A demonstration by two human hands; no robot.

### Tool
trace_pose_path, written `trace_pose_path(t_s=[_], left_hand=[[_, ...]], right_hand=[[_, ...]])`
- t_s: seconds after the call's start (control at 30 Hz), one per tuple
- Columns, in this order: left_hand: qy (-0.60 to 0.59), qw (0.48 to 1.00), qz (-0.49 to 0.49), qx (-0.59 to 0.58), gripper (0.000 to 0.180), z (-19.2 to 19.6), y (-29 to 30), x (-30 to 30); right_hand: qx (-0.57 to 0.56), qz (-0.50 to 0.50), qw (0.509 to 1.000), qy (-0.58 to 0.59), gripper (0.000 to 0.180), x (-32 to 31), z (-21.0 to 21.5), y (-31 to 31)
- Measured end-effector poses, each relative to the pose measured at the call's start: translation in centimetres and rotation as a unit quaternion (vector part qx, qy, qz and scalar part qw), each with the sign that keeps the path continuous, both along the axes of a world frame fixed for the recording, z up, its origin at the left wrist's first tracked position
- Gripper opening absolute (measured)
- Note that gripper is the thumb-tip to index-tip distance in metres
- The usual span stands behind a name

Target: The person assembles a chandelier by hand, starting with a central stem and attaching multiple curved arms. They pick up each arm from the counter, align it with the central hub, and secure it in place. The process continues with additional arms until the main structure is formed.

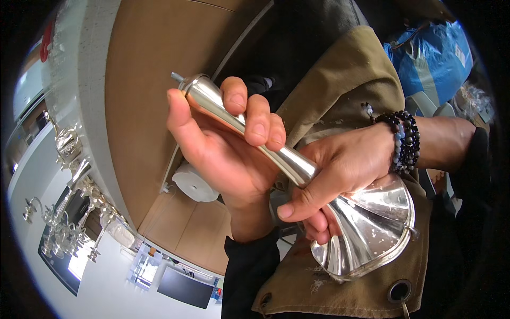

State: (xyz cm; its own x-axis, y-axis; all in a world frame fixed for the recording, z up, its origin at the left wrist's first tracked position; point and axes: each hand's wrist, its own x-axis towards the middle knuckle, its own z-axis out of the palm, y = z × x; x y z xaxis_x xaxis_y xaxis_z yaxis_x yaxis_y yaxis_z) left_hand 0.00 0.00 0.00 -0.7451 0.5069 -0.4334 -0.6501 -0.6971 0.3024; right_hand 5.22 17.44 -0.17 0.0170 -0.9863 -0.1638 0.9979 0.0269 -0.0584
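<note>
A shiny silver candlestick (374, 220) lies tilted across my lap, its fluted, flared foot at the lower right and its slim stem rising to the upper left. A short threaded rod (177, 77) sticks out of the stem's top end. My left hand (226, 151) is closed around the upper stem, palm partly showing, fingers curled over it and thumb near the top. Lower down, my right hand (348, 162) grips the narrow part just above the foot, with the thumb laid across it. Small pale specks dot the foot. Beneath it lies a khaki apron (340, 101) with metal eyelets.
Several silver candelabra parts (68, 143) stand on the left beyond a pale worktop edge (95, 106). Brown panels (154, 48) and a white roll (195, 182) are behind my left hand. A blue plastic bag (435, 61) sits at the upper right.
</note>
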Motion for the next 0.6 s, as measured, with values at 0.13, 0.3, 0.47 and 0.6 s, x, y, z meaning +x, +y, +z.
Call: trace_pose_path(t_s=[0.13, 0.3, 0.47, 0.6], left_hand=[[-0.025, 0.999, 0.005, -0.020, 0.053, -0.1, 0.1, 0.3], [-0.047, 0.998, -0.042, -0.024, 0.050, 0.2, 0.4, -0.2], [-0.058, 0.992, -0.010, -0.115, 0.041, 0.9, 1.3, 0.1], [-0.092, 0.985, 0.018, -0.142, 0.035, 0.7, 1.7, 0.1]], right_hand=[[-0.020, 0.000, 0.999, -0.044, 0.038, 0.0, 0.3, 0.2], [-0.015, 0.021, 0.996, -0.081, 0.038, -0.4, 0.8, 1.1], [-0.024, 0.012, 0.991, -0.128, 0.042, -0.8, 1.2, 1.5], [-0.005, -0.016, 0.988, -0.155, 0.046, -1.2, 2.1, 2.5]])
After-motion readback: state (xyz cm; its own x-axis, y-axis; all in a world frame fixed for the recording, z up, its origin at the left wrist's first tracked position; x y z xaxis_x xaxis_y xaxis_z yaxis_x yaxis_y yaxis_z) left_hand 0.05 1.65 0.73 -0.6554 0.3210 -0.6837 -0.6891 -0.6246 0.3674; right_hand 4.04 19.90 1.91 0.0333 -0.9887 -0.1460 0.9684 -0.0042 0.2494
